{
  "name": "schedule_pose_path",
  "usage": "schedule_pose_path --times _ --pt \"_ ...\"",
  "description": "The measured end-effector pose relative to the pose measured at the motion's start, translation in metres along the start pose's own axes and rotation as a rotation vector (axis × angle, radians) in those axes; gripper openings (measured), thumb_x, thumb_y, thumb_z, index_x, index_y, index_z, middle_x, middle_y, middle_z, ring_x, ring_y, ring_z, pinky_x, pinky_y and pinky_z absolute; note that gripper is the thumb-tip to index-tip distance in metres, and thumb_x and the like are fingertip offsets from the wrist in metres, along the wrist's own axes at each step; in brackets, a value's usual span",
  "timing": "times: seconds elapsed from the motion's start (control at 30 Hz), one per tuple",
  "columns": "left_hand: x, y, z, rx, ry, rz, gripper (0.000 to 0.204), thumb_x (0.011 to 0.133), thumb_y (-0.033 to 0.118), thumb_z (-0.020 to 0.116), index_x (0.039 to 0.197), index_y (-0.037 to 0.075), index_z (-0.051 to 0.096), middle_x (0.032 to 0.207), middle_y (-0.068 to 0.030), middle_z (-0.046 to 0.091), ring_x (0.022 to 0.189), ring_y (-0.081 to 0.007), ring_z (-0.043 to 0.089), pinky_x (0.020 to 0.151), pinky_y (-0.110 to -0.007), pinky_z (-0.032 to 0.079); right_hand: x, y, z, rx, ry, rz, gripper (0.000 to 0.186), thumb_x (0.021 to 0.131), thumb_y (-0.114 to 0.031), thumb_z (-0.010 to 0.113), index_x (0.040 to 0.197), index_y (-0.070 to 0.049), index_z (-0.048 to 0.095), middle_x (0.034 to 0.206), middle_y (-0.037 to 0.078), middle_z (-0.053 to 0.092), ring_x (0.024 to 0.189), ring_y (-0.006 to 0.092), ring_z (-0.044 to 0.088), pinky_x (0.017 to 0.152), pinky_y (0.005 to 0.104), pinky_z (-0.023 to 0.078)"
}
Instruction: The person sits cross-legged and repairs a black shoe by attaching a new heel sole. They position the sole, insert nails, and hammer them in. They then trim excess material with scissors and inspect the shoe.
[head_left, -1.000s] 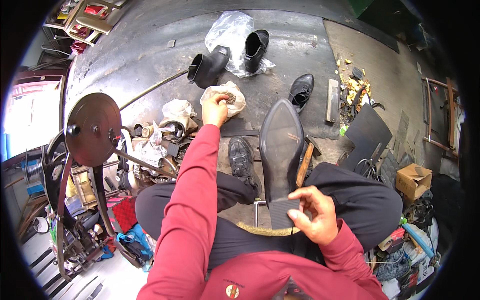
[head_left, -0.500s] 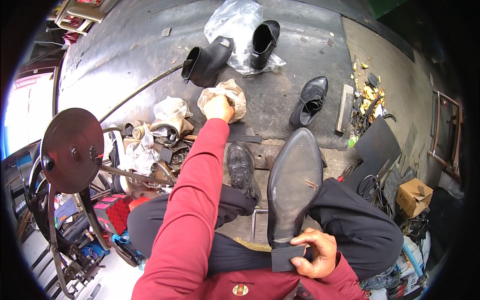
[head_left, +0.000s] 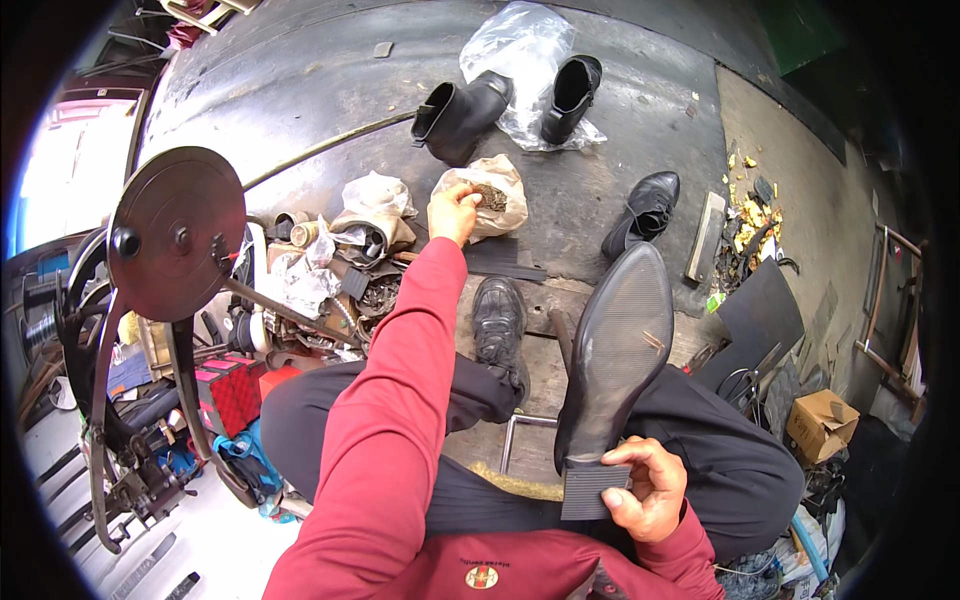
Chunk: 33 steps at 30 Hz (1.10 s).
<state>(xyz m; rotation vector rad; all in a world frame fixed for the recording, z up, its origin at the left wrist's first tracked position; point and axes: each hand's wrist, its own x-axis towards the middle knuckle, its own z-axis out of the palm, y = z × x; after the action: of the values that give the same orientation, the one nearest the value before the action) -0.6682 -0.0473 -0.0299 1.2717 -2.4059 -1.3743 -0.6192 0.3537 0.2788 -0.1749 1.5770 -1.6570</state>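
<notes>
A black shoe rests sole up [head_left: 622,330], toe pointing away from me, with two thin light slivers lying on the sole. At its heel end my right hand [head_left: 652,492] pinches a ribbed black rubber heel piece [head_left: 588,492] between thumb and fingers. Farther off, my left hand [head_left: 453,212] is at the mouth of a crumpled pale bag [head_left: 508,205] that holds many small dark bits, perhaps nails. Its fingertips are pressed together at the bag's left side; whatever they hold is too small to make out.
Black ankle boots [head_left: 462,118] stand beside clear plastic [head_left: 520,45]. A laced black shoe [head_left: 645,212] lies near a grey bar [head_left: 706,237]. To the left are a dark wheeled machine [head_left: 178,235] and piled scraps [head_left: 370,240]. A cardboard box [head_left: 822,425] sits at right.
My left hand has drawn back from inside the bag to its left edge, its fingers now showing. The view has shifted, while my right hand keeps the heel piece at the shoe's heel.
</notes>
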Motion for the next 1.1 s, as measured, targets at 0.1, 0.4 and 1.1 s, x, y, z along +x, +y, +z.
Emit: schedule_pose_path --times 0.1,0.4,1.1 --pt "0.003 -0.006 -0.003 -0.202 -0.089 -0.134 0.023 0.095 0.007 0.071 0.116 0.001 0.078 0.105 -0.0116 0.079 0.082 -0.0175 0.074 0.054 -0.029 0.057 0.0 -0.002 -0.001 -0.036 -0.014 0.005 0.038 0.082 -0.008 0.084 0.115 0.003 0.07 0.099 0.007 0.067 0.079 0.0088 0.06 0.071 0.0222 0.049" --pt "0.005 -0.012 -0.01 -0.451 -0.227 -0.177 0.03 0.098 0.004 0.063 0.125 0.0 0.074 0.115 -0.0114 0.076 0.099 -0.019 0.075 0.059 -0.027 0.06 0.003 -0.007 0.001 -0.066 -0.016 0.002 0.037 0.082 -0.007 0.083 0.115 0.004 0.071 0.094 0.006 0.065 0.078 0.0092 0.059 0.069 0.0225 0.047" --pt "0.004 -0.015 -0.021 -0.646 -0.282 -0.286 0.032 0.105 0.02 0.063 0.13 0.0 0.069 0.117 -0.0151 0.076 0.108 -0.0251 0.075 0.071 -0.035 0.063 0.005 -0.008 -0.002 -0.118 -0.03 -0.006 0.039 0.08 -0.011 0.085 0.114 0.002 0.074 0.095 0.007 0.068 0.075 0.0099 0.06 0.065 0.0225 0.048"
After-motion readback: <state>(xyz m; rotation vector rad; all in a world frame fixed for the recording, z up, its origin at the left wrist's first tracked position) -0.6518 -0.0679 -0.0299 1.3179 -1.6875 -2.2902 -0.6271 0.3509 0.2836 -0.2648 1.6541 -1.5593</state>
